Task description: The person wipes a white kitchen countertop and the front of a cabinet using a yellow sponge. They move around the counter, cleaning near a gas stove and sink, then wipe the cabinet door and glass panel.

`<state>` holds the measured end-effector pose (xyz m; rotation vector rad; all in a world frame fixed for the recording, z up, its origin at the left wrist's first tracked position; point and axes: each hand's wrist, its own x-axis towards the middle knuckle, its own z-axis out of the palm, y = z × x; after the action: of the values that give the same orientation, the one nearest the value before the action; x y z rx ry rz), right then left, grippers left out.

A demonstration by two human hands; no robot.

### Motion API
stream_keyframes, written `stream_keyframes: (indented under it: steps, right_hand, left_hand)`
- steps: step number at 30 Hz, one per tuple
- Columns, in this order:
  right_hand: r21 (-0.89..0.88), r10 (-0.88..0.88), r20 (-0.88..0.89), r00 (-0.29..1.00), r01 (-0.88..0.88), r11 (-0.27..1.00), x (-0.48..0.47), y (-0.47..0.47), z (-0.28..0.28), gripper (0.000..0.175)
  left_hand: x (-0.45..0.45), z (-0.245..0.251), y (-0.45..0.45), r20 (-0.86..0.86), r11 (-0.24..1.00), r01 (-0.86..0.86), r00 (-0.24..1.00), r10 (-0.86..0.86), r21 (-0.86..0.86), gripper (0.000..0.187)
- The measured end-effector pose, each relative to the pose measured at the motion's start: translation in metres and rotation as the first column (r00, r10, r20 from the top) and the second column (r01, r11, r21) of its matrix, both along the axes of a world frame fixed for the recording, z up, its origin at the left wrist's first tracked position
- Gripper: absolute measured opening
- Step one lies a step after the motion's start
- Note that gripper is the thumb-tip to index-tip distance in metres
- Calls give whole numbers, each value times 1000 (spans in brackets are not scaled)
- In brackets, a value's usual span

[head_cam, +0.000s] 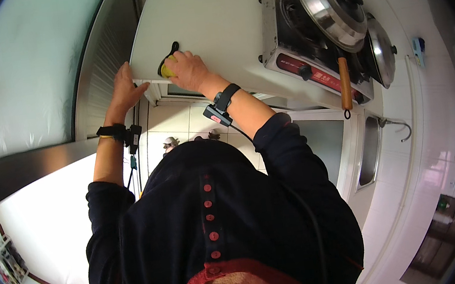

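My right hand [190,71] grips a yellow-green object [167,68] with a black strap-like edge or handle [175,47], near the front left corner of a pale countertop [214,21]. Whether it is a brush or a scrubbing pad, I cannot tell. My left hand [124,88] is beside the counter's left front corner, its fingers apart and nothing seen in it. The thumb points toward the counter edge. Both wrists wear black straps with small devices.
A two-burner gas stove [316,68] stands on the right of the counter, with a lidded wok [332,8] whose wooden handle [345,82] juts forward. Another lidded pan [381,51] is beside it. A tall cabinet or appliance with a frosted surface [26,72] rises at the left.
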<state>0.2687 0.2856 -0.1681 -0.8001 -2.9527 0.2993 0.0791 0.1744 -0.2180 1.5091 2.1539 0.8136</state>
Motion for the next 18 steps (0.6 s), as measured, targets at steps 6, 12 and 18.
stream_keyframes:
  steps: [6,12,18]
  right_hand:
    - [-4,-437,22,899,437,900,28,25,-2,22]
    - [-6,-752,57,657,753,658,77,99,-7,28]
    - [-108,-859,215,465,885,453,71,187,-1,44]
  left_hand:
    - [10,17,19,-118,969,31,991,-61,-246,103]
    - [17,10,22,-196,981,16,979,-55,-196,105]
    - [21,13,21,-271,954,-35,961,-49,-298,102]
